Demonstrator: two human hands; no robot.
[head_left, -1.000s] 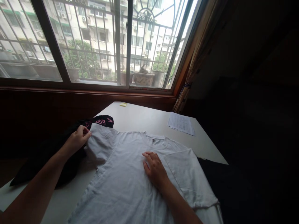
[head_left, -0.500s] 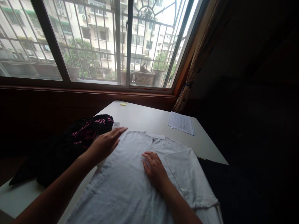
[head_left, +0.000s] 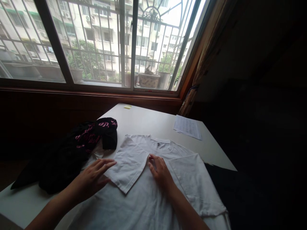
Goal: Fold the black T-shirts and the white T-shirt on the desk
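Note:
A white T-shirt point(head_left: 134, 204) lies spread on the table, its collar point(head_left: 161, 144) toward the window. The left sleeve point(head_left: 131, 166) is folded inward over the chest, and the right sleeve point(head_left: 189, 182) also lies across the body. My left hand point(head_left: 94, 177) is open at the shirt's left side, fingers stretched out beside the folded left sleeve. On the chest rests my right hand point(head_left: 160, 171), open with fingers slightly bent; its fingertips meet the edge of that sleeve. The lower end of the shirt runs out of view.
A black garment with pink lettering point(head_left: 83, 140) is heaped on the left of the white table point(head_left: 144, 119). Printed papers point(head_left: 187, 127) lie at the back right, and yellow sticky notes point(head_left: 127, 107) near the far edge. Dark cloth point(head_left: 230, 191) sits right of the shirt.
The left sleeve now lies folded inward across the chest. My left hand has moved back toward me and to the left; my right hand stays nearly in place.

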